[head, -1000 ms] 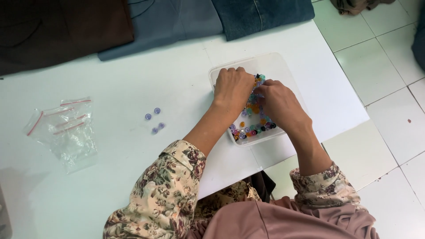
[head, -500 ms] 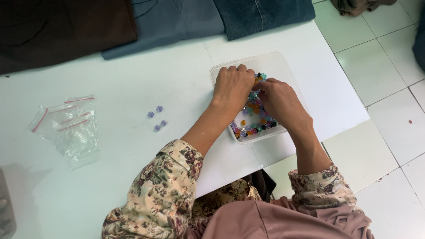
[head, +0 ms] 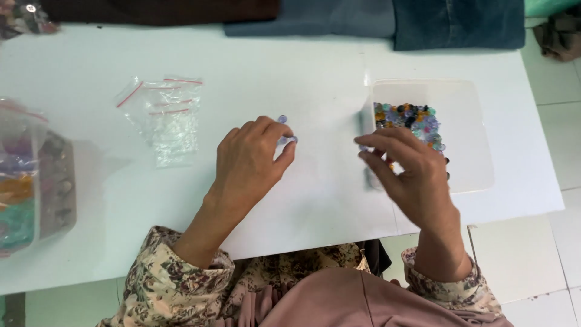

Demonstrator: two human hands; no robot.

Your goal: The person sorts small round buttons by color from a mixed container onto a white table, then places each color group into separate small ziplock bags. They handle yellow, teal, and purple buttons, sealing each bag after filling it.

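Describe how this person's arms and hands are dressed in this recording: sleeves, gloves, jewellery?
Both hands are bare: no gloves, and no rings or watch that I can see on the left hand or right hand. Each forearm ends in a long beige sleeve with a dark floral print, the left sleeve and right sleeve, gathered at the cuff.

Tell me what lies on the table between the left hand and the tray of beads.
In the head view, only bare white table separates the left hand from the tray; the right hand hovers at the tray's near edge.

Glossy glass-like beads, clear plastic tray, crinkly clear bags, smooth white table
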